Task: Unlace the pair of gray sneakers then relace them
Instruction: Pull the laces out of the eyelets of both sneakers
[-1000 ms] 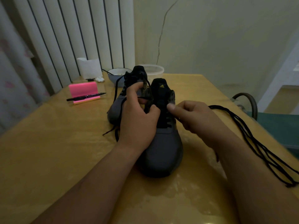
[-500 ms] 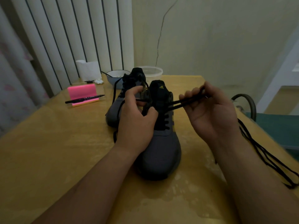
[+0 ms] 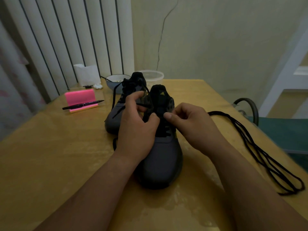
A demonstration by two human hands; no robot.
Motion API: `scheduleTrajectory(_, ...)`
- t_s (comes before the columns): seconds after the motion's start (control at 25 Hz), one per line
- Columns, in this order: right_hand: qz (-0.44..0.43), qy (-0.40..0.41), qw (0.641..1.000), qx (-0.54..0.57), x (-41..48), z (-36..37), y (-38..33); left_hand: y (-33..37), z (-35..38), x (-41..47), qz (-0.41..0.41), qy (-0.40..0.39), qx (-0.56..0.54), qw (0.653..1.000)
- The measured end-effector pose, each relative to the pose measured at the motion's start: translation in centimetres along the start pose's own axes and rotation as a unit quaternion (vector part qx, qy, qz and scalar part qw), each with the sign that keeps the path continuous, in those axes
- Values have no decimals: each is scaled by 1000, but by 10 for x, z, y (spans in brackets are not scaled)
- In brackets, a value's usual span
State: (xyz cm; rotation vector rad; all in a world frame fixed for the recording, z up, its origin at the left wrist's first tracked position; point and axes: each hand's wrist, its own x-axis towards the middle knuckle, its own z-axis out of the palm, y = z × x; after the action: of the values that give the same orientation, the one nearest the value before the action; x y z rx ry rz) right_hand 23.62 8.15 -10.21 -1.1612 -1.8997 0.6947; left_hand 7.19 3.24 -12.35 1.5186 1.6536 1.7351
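Two gray sneakers stand on the yellow table point(image 3: 50, 155), toes toward me. The nearer sneaker point(image 3: 161, 160) has a black tongue with a yellow logo. The other sneaker point(image 3: 116, 114) stands behind it to the left, with black laces hanging loose. My left hand point(image 3: 138, 129) grips the nearer sneaker's left side at the eyelets, and a lace end passes between its fingers. My right hand point(image 3: 190, 124) pinches the black lace at the right-side eyelets. A long run of black lace point(image 3: 260, 152) trails from it across the table to the right.
A pink block point(image 3: 80, 99) with a black pen point(image 3: 83, 105) on it sits at the back left. Behind the sneakers are a bowl point(image 3: 115, 80), a clear plastic container point(image 3: 153, 75) and white paper point(image 3: 86, 74). A chair point(image 3: 281, 130) stands off the table's right edge.
My right hand had lifted up and right, pulling the lace taut through an eyelet. It has now dropped back to the eyelets and pinches the lace there. My left hand stayed put.
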Motion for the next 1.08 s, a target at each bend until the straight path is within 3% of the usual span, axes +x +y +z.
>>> scheduleTrajectory(0.16, -12, 40, 999, 7, 0, 0, 1, 0, 0, 0, -2, 1, -1, 1000)
scheduleTrajectory(0.24, 32, 93, 989, 113, 2, -3, -1, 0, 0, 0, -5, 1, -9, 1000)
scheduleTrajectory(0.28, 66, 103, 964, 237, 4, -6, -3, 0, 0, 1, -8, -1, -12, 1000)
scheduleTrajectory(0.36, 107, 83, 846, 516, 7, -12, -7, -1, 0, 1, -12, 1, -11, 1000)
scheduleTrajectory(0.4, 117, 73, 784, 605, 8, -13, -7, -1, 0, 2, -11, 3, -8, 1000)
scheduleTrajectory(0.44, 127, 67, 746, 650, 8, -14, -6, -1, 0, 2, -11, 3, -4, 1000)
scheduleTrajectory(0.48, 138, 63, 744, 650, 9, -15, -4, -1, 0, 2, -11, 4, 0, 1000)
scheduleTrajectory(0.52, 144, 62, 790, 592, 8, -15, -1, -1, 0, 2, -12, 3, 2, 1000)
scheduleTrajectory(0.6, 120, 51, 940, 316, 5, -10, 4, 0, 0, 2, -14, 3, 4, 1000)
scheduleTrajectory(0.64, 98, 33, 979, 173, 3, -7, 6, 0, 0, 2, -15, 4, 5, 1000)
scheduleTrajectory(0.72, 54, -25, 998, 35, 0, -2, 7, 1, 0, 1, -15, 9, 11, 1000)
scheduleTrajectory(0.8, 44, -38, 997, 59, -1, -4, 4, 2, 0, 0, -19, 11, 12, 1000)
scheduleTrajectory(0.88, 70, 31, 994, 79, 2, -9, 7, 1, -1, 3, -37, 10, 5, 999)
scheduleTrajectory(0.96, 77, 105, 991, 17, 6, -8, 16, -1, -6, 9, -66, 10, 0, 998)
scheduleTrajectory(1.08, -9, 168, 980, -103, 3, -1, 21, -4, -14, 15, -49, 20, 35, 998)
